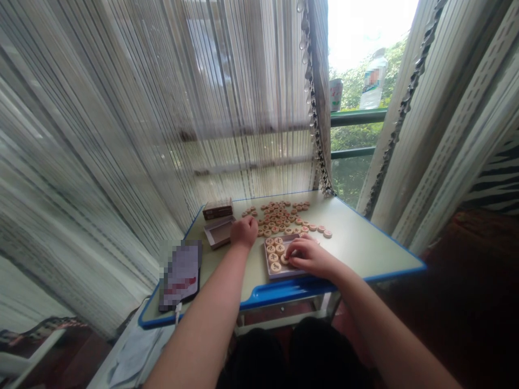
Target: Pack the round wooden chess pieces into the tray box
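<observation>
Several round wooden game pieces (279,215) lie scattered on a pale table with a blue edge (365,243). In front of them sits a shallow box tray (272,273) with a few pieces laid in rows. My right hand (310,255) rests over the tray's right part, fingers curled and pinched on a piece inside it. My left hand (244,231) is closed in a loose fist beside the scattered pieces, left of the tray; what it holds, if anything, is hidden.
An empty box lid (219,231) and a brown box (218,209) stand at the table's far left. A phone (180,275) lies near the left front corner. Curtains (141,124) hang close behind; a window railing (357,116) with a bottle and cup shows at the back right.
</observation>
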Motion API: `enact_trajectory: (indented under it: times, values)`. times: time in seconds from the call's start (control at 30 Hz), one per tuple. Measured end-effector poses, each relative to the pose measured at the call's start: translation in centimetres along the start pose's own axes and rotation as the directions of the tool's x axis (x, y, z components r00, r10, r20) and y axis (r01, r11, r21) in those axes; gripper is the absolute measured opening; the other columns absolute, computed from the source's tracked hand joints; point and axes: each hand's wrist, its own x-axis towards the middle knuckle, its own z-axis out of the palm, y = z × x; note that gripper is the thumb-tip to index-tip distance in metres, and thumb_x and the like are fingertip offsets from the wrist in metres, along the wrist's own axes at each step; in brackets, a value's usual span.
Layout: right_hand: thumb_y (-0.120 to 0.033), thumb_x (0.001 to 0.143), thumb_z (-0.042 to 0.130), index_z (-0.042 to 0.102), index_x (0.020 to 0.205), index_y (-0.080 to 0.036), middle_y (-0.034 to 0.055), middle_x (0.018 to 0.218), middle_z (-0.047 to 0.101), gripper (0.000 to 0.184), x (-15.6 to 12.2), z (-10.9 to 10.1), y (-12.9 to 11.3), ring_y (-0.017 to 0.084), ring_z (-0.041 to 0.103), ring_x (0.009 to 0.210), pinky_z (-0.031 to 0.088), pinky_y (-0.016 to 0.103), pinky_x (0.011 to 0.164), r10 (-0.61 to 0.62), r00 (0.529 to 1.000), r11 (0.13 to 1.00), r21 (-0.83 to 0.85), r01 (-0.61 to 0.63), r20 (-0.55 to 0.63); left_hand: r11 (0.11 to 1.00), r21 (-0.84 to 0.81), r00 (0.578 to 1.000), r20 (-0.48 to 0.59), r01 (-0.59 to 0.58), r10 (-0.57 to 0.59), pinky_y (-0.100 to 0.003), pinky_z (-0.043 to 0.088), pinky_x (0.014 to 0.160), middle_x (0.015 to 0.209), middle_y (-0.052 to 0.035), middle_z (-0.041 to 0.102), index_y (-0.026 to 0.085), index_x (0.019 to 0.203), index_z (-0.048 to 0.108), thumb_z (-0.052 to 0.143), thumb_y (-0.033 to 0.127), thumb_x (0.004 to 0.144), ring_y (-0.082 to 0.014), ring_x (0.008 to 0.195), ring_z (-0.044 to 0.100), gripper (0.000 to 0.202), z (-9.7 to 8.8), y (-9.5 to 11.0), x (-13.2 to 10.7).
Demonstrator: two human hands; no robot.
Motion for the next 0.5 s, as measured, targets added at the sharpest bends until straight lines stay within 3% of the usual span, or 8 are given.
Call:
enact_trajectory:
  times: [0.5]
  values:
    - [-0.022, 0.071, 0.061, 0.071, 0.075, -0.023, 0.0025, 0.082, 0.064, 0.011, 0.05, -0.22, 0.03, 0.020, 0.053, 0.090, 0.035, 0.035, 0.089, 0.015, 0.999, 0.999, 0.039, -0.013, -0.035, 1.000, -0.002, 1.000, 0.009, 0.015, -0.015, -0.024, 0.043, 0.067, 0.077, -0.0048, 0.071, 0.022, 0.075, 0.071, 0.040, 0.027, 0.080, -0.0181, 0.078, 0.064, 0.032, 0.03, -0.18, -0.21]
